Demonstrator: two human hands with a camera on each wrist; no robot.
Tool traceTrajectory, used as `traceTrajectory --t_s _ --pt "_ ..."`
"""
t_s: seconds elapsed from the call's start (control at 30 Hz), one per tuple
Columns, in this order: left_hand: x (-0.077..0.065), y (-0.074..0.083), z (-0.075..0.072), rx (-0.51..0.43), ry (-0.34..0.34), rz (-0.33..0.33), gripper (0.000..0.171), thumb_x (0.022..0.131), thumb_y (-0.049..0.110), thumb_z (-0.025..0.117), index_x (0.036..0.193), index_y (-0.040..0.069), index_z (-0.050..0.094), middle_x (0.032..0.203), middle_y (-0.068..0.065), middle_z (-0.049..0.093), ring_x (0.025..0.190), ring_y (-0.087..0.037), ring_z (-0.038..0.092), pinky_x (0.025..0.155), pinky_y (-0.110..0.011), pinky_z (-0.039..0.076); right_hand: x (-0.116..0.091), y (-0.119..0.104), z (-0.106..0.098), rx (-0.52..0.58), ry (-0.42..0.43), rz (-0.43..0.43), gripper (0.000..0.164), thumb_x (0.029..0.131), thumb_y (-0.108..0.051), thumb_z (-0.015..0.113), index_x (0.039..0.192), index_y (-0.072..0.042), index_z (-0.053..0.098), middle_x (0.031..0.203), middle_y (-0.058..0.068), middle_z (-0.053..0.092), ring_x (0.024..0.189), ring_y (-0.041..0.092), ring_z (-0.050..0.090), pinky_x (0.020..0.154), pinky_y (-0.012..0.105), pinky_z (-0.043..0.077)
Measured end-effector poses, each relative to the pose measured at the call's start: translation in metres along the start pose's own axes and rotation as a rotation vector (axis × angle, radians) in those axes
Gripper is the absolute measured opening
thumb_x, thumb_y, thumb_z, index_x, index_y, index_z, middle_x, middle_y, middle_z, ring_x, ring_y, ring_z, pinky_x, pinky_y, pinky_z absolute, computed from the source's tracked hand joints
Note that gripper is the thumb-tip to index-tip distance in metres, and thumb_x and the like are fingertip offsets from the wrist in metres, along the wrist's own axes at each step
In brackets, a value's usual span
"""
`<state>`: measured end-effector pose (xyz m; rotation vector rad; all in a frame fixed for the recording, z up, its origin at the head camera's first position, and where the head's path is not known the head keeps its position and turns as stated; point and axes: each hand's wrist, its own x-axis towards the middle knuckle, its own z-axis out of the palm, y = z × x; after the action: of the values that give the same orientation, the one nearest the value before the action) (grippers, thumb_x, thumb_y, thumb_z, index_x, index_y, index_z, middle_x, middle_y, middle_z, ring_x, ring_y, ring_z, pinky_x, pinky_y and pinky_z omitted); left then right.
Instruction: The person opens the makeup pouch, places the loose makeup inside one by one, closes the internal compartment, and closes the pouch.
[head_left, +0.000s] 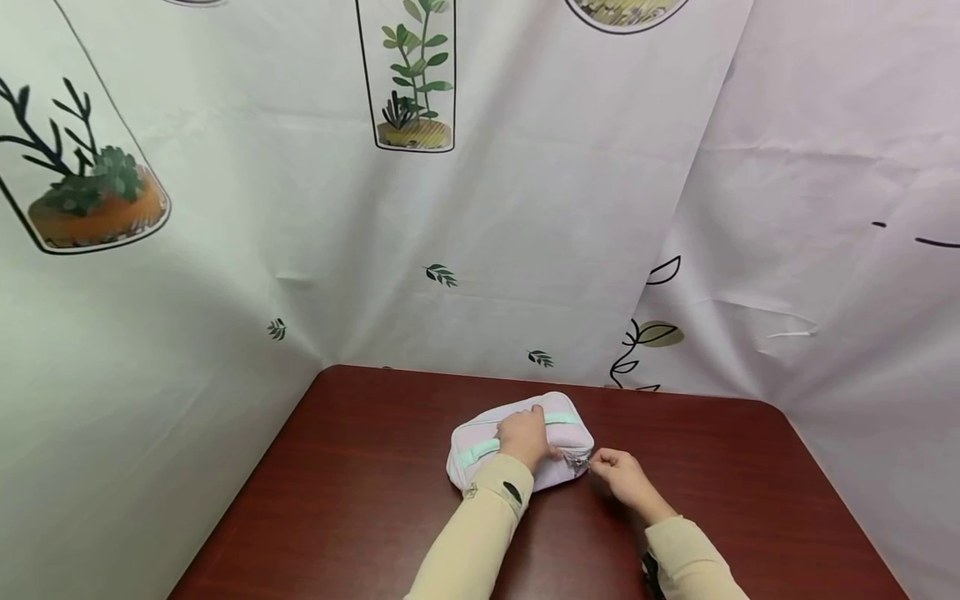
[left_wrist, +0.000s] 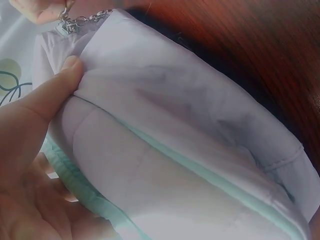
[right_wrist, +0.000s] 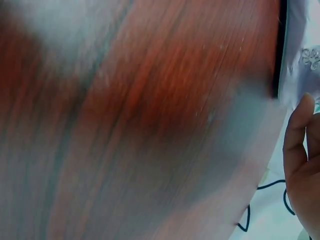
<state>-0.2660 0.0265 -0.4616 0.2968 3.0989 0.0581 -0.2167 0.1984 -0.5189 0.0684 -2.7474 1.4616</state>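
A pale lilac zip pouch (head_left: 487, 421) with mint-green straps (head_left: 480, 451) lies on the table. My left hand (head_left: 522, 437) grips it from above. In the left wrist view, the thumb (left_wrist: 62, 85) presses on the near side while the other fingers reach past a mint strap (left_wrist: 80, 187). At the pouch's right end hangs a silver zipper pull with a small chain (left_wrist: 80, 21). My right hand (head_left: 621, 475) pinches the ring at the end of that pull between thumb and fingertips. The right wrist view catches this hand (right_wrist: 305, 175) at its right edge, close to the silver chain.
The dark red-brown wooden table (head_left: 360, 483) has rounded far corners. White cloth (head_left: 525, 225) printed with plants and leaves hangs behind it and at both sides.
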Motion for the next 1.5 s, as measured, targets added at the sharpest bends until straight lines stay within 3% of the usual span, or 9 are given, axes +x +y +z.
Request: traceTrajectory --t_s 0.23,0.43,0.57,0.83,0.97,1.07,1.2,1.37,1.5 --pt "0.001 -0.004 -0.003 0.017 0.009 -0.006 0.082 0.057 0.063 0.075 0.118 0.012 0.055 0.093 -0.01 0.067 0.079 -0.026 0.064 0.066 -0.045 0.051 0.002 -0.006 0.009 0.067 -0.013 -0.043 0.01 0.078 -0.003 0.06 0.069 0.001 0.061 0.055 -0.006 0.044 0.05 0.004 0.039 0.048 0.023 0.033" --pt "-0.003 -0.01 0.001 0.052 0.031 0.079 0.081 0.06 0.064 0.074 0.121 0.013 0.055 0.093 -0.008 0.066 0.079 -0.022 0.063 0.061 -0.038 0.05 0.005 -0.002 -0.004 0.051 -0.229 -0.08 0.018 0.084 -0.009 0.06 0.072 0.005 0.062 0.05 -0.006 0.048 0.043 0.005 0.042 0.043 0.024 0.037" --pt "-0.007 -0.018 0.004 0.12 0.02 0.21 0.077 0.065 0.061 0.072 0.125 0.017 0.054 0.097 -0.005 0.065 0.085 -0.02 0.062 0.063 -0.034 0.048 0.007 0.004 -0.025 0.042 -0.327 0.02 0.022 0.088 -0.012 0.058 0.082 0.008 0.064 0.059 0.003 0.058 0.047 0.012 0.05 0.046 0.029 0.043" --pt "-0.006 -0.04 -0.003 0.24 -0.07 0.591 0.077 0.064 0.034 0.083 0.131 0.045 0.048 0.136 0.012 0.045 0.126 -0.018 0.039 0.1 -0.038 0.031 0.02 0.002 -0.034 0.027 -0.176 0.117 0.016 0.088 -0.003 0.055 0.098 0.009 0.059 0.077 0.009 0.058 0.062 0.021 0.056 0.056 0.034 0.047" --pt "-0.009 -0.056 -0.007 0.255 -0.05 0.679 0.089 0.058 0.032 0.087 0.133 0.05 0.042 0.146 0.008 0.032 0.136 -0.02 0.022 0.108 -0.045 0.017 0.024 -0.004 -0.024 0.03 -0.152 0.123 0.02 0.087 -0.005 0.057 0.102 0.008 0.059 0.085 0.011 0.061 0.067 0.024 0.058 0.058 0.036 0.048" --pt "-0.013 -0.076 -0.006 0.078 -0.001 0.613 0.102 0.049 0.042 0.089 0.138 0.041 0.039 0.145 -0.001 0.031 0.133 -0.024 0.026 0.104 -0.048 0.022 0.026 -0.011 -0.016 0.062 -0.168 0.153 0.028 0.09 -0.013 0.056 0.11 0.008 0.058 0.09 0.013 0.062 0.072 0.025 0.06 0.06 0.039 0.049" --pt "-0.02 -0.104 0.01 -0.345 0.033 0.351 0.102 0.049 0.053 0.086 0.134 0.015 0.044 0.127 -0.015 0.042 0.116 -0.031 0.039 0.091 -0.047 0.036 0.026 -0.02 -0.008 0.083 -0.203 0.179 0.042 0.092 -0.023 0.057 0.121 0.008 0.053 0.092 0.012 0.062 0.075 0.024 0.062 0.063 0.04 0.05" --pt "-0.03 -0.112 0.024 -0.911 -0.159 0.107 0.075 0.081 0.041 0.069 0.128 -0.007 0.037 0.104 -0.02 0.052 0.093 -0.032 0.055 0.075 -0.045 0.047 0.024 -0.021 -0.007 0.048 -0.215 0.175 0.048 0.089 -0.024 0.061 0.12 0.011 0.052 0.081 0.007 0.061 0.068 0.02 0.06 0.061 0.039 0.049" --pt "-0.025 -0.104 0.019 -1.05 -0.239 0.081 0.082 0.084 0.037 0.066 0.139 -0.008 0.025 0.126 -0.028 0.045 0.107 -0.033 0.051 0.084 -0.047 0.045 0.021 -0.025 -0.009 0.064 -0.359 0.148 0.039 0.088 -0.024 0.061 0.105 0.01 0.062 0.074 0.006 0.063 0.061 0.019 0.061 0.053 0.033 0.049"
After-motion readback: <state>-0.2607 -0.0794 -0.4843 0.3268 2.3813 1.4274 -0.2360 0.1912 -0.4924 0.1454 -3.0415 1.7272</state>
